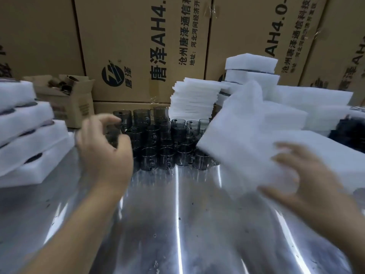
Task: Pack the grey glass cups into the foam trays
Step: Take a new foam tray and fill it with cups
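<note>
Several grey glass cups [158,141] stand stacked in rows at the middle of the metal table [177,224]. My left hand [104,151] hovers just left of the cups, fingers loosely curved, holding nothing. A white foam tray [248,135] is tilted up at the right, its far end raised over the cups. My right hand [308,180] is at the tray's near edge with fingers spread; blur hides whether it grips the foam.
Filled foam trays [29,139] are stacked at the left edge. Thin foam sheets [193,99] and more foam trays [252,72] pile up behind the cups. A small open carton [65,95] and large printed cardboard boxes [138,46] line the back.
</note>
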